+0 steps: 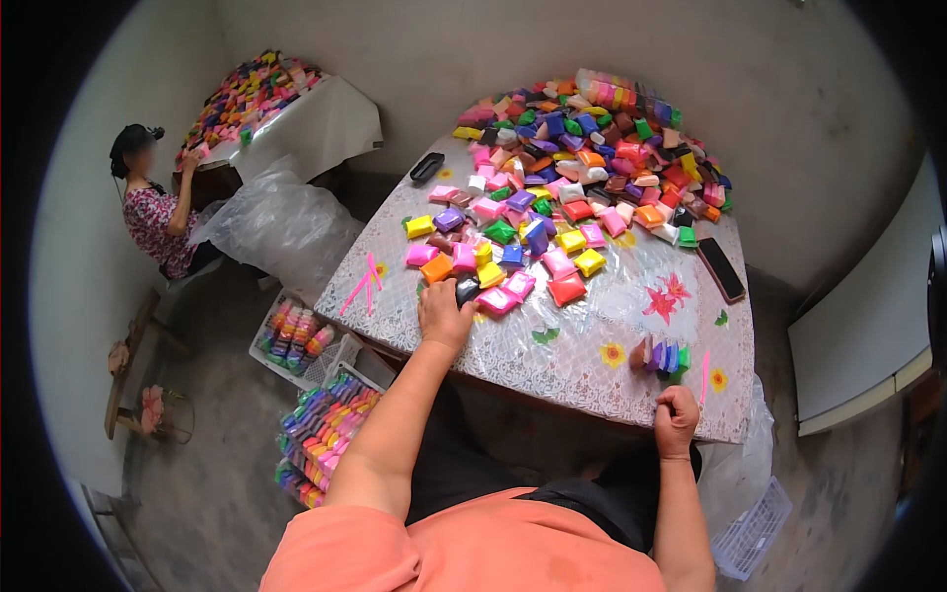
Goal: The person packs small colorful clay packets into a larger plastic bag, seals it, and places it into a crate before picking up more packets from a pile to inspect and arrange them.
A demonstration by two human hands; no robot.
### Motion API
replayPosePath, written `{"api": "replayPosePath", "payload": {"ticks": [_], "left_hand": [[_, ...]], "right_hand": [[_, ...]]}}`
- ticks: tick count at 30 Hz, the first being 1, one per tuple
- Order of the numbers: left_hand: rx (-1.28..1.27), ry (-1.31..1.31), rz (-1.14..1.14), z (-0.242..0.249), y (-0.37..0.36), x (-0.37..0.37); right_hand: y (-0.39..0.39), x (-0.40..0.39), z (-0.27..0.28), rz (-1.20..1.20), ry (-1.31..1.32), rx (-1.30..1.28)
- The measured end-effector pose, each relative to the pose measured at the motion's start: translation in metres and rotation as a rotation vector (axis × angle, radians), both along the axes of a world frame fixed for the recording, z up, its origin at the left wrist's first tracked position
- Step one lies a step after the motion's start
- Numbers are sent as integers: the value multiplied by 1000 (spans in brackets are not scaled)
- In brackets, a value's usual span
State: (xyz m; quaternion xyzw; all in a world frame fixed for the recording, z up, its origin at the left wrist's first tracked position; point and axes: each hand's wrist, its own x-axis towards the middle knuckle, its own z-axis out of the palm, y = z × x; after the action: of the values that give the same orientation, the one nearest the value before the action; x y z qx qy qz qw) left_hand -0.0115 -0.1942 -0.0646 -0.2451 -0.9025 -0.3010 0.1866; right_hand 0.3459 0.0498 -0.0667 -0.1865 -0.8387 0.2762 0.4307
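Note:
My left hand (446,316) reaches to the near edge of a spread of small, shiny coloured packets, its fingers and thumb closed around a black packet (468,290). Orange, pink and yellow packets (490,275) lie right beside it. Low at the table's front right, my right hand (677,418) is curled into a fist; whatever it may hold is hidden. Just beyond that fist, a short row of packets (662,356) in brown, purple, blue and green stands on edge. A thin pink strip (705,379) lies to the right of the fist.
A big heap of packets (602,148) covers the far side of the lace-patterned table (582,340). A phone (721,269) lies at right, a black case (426,168) at left. Crates of bagged packets (293,340) stand on the floor. Another person (158,212) sits at a second heaped table.

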Motion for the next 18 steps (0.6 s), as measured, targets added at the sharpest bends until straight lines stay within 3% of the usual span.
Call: {"api": "replayPosePath", "payload": {"ticks": [5, 8, 10, 12, 13, 18], "left_hand": [[137, -65, 24, 2, -18, 16], [561, -564, -101, 21, -33, 54], [873, -887, -358, 40, -38, 90], [949, -1216, -549, 69, -43, 124], [938, -1246, -603, 75, -43, 140], [889, -1379, -851, 89, -37, 194]], "right_hand": [[1, 1, -3, 6, 1, -51], [-1, 2, -3, 37, 13, -78], [-12, -2, 3, 82, 110, -201], [-45, -11, 35, 198, 126, -196], [-64, -16, 56, 294, 111, -212], [-129, -28, 102, 521, 50, -767]]}}
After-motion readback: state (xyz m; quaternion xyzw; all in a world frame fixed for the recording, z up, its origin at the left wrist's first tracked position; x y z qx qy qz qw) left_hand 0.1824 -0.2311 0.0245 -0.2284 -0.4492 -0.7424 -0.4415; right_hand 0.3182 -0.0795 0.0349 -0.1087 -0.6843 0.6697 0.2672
